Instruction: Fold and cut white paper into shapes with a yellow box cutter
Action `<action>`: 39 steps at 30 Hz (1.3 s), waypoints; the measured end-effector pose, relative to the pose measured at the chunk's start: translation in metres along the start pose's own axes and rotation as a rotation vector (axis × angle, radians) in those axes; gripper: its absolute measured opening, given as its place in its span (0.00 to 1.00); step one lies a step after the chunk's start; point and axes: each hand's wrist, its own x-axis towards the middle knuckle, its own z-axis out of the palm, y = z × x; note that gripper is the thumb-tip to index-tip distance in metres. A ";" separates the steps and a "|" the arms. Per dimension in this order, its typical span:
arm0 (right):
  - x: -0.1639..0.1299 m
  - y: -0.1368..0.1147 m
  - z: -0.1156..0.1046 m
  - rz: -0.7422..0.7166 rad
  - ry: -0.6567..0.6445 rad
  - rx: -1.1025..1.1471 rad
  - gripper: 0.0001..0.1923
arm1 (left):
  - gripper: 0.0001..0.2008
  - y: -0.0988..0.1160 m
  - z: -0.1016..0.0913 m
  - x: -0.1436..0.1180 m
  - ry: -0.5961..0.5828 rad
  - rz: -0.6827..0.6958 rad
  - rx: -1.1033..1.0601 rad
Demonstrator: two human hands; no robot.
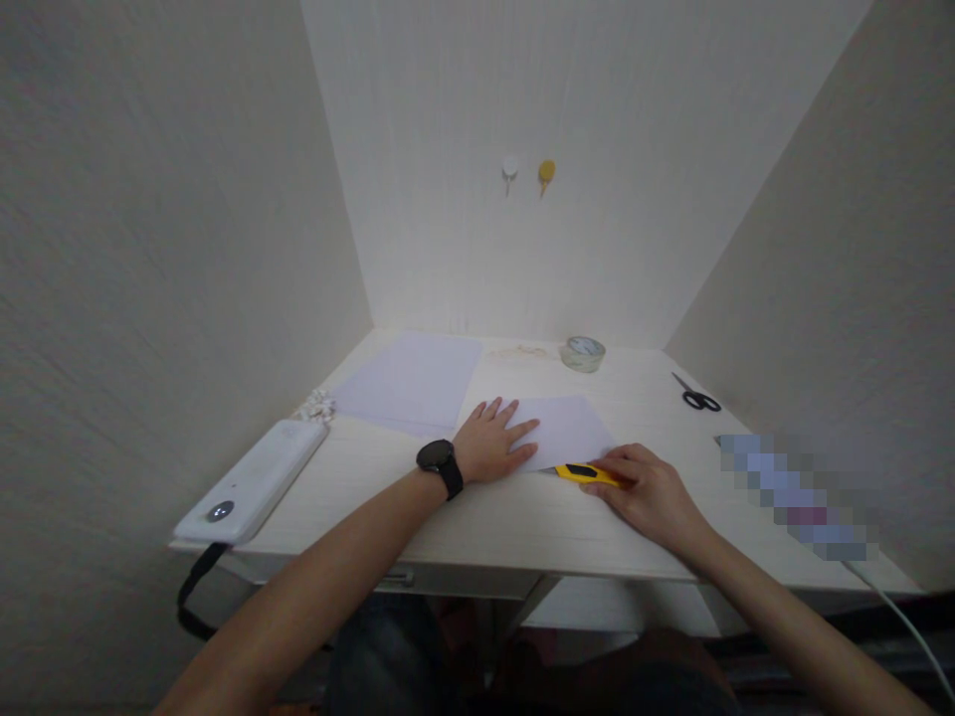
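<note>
The surface (522, 517) is pale cream with a faint wood grain. Two sheets of paper (567, 428) (410, 383) on it look white with a lilac tint. The utility knife (586, 473) is bright yellow with a black slider. The scissors (697, 396) are black, and so is the wristwatch (440, 459). The power strip (250, 482) is white.

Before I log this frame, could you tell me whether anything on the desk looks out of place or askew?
Only the white device at the desk's left front edge: its near end juts over the corner, cord dangling. Otherwise nothing stands out.
</note>
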 end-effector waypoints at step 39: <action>0.006 -0.011 0.005 -0.102 -0.016 0.056 0.11 | 0.28 -0.014 0.006 0.008 0.016 0.049 0.044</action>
